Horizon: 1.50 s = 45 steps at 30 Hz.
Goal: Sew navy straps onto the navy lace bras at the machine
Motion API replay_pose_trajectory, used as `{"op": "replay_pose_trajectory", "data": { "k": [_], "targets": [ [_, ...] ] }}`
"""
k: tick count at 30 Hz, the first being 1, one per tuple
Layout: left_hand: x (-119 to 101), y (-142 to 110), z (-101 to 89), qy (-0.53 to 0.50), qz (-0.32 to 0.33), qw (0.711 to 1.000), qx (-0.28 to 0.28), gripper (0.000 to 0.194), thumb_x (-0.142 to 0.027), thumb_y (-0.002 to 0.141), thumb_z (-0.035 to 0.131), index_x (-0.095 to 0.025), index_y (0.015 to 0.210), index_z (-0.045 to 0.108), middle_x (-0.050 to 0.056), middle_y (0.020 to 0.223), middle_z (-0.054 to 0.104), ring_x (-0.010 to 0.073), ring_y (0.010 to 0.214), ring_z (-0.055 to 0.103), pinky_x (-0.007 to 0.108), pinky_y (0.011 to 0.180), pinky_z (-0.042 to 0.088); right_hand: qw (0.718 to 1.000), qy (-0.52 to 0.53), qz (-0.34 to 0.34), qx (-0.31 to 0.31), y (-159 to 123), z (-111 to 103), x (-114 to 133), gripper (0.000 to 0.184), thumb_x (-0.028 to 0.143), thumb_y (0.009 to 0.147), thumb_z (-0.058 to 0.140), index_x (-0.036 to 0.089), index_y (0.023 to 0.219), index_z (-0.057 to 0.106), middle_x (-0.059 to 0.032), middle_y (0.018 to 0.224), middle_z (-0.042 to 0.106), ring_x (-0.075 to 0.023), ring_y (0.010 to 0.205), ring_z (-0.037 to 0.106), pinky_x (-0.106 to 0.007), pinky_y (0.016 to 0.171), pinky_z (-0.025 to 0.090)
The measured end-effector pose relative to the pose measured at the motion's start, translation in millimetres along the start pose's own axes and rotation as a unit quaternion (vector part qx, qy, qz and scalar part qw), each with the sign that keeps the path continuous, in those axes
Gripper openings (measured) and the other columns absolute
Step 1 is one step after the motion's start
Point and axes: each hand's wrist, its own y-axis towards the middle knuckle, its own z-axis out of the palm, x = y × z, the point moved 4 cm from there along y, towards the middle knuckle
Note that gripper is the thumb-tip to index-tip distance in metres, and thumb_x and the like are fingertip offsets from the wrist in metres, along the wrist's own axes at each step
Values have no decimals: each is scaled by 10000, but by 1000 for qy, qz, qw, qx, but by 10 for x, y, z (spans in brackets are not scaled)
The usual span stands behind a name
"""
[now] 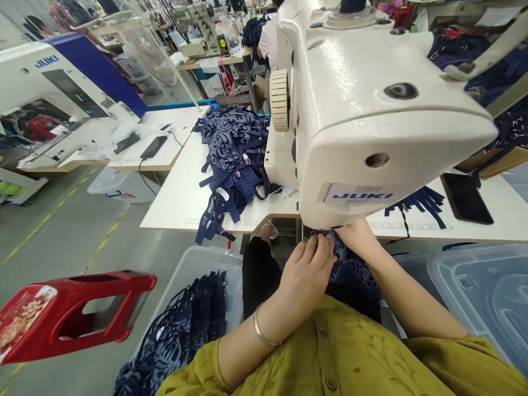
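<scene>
A white sewing machine (350, 137) fills the upper middle of the head view. Below its head, my left hand (307, 269) has its fingers curled and pressed together at the edge of a navy patterned garment (350, 264). That garment hangs down over my lap. My right hand (355, 237) reaches under the machine head, on the other side of the garment; its fingers are hidden there. The needle area is mostly covered by the machine head and my fingers.
Navy bras (235, 148) lie heaped left of the machine on the white table (173, 203). Navy straps (421, 203) and a phone (467, 198) lie at right. Plastic bins (482, 297) flank my lap, the left one holding garments (185, 330). A red stool (82, 308) stands at left.
</scene>
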Motion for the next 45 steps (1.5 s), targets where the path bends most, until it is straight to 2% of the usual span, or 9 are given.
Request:
{"op": "replay_pose_trajectory", "data": {
  "k": [5, 13, 21, 26, 31, 38, 45],
  "targets": [
    [-14, 32, -7, 4, -14, 1000, -5, 346, -269, 968, 490, -83, 1237, 602, 107, 1165, 654, 191, 1057, 598, 313, 906, 472, 999, -38, -27, -18, 13, 8, -71, 346, 234, 774, 527, 199, 1084, 676, -83, 976, 746, -276, 1035, 652, -414, 893, 517],
    [-52, 40, 17, 5, -29, 1000, 7, 345, -262, 968, 478, -86, 1239, 597, 119, 1161, 644, 214, 1040, 595, 349, 897, 491, 997, -63, -41, -29, 39, 45, -107, 318, 229, 795, 503, 187, 1058, 677, -97, 1022, 740, -277, 1098, 626, -442, 990, 462],
    [-56, 57, 17, 5, -27, 999, 19, 356, -268, 969, 478, -68, 1241, 591, 127, 1163, 629, 203, 1036, 595, 315, 918, 498, 997, -66, -36, -32, 28, 28, -112, 280, 266, 796, 533, 217, 1032, 676, -81, 981, 745, -281, 1086, 625, -427, 945, 493],
    [-70, 29, 14, 10, -26, 1000, 3, 368, -273, 969, 481, -48, 1239, 592, 129, 1160, 630, 206, 1039, 592, 310, 917, 500, 995, -85, -51, -26, 42, 31, -136, 271, 250, 773, 522, 227, 998, 671, -79, 965, 743, -288, 1084, 623, -429, 927, 502],
    [-72, 4, 10, 23, -32, 999, 0, 385, -290, 971, 478, -40, 1242, 589, 133, 1142, 639, 216, 1033, 601, 319, 906, 501, 993, -99, -56, -30, 36, 21, -176, 205, 313, 778, 545, 223, 912, 671, -90, 954, 738, -306, 1006, 649, -481, 911, 505],
    [-12, 5, -9, 2, -56, 998, -18, 375, -318, 969, 478, -51, 1198, 608, 124, 1092, 648, 199, 1004, 610, 311, 852, 512, 994, -85, -64, -8, 38, 41, -167, 238, 330, 803, 555, 222, 969, 686, -91, 971, 740, -297, 1042, 644, -477, 935, 499],
    [-6, 1, -13, -13, -35, 999, -9, 356, -293, 967, 488, -63, 1220, 587, 113, 1112, 631, 188, 1023, 599, 302, 881, 494, 996, -68, -63, -15, 45, 42, -108, 287, 283, 806, 499, 200, 1020, 672, -93, 976, 742, -283, 1029, 654, -479, 972, 470]
  ]
}}
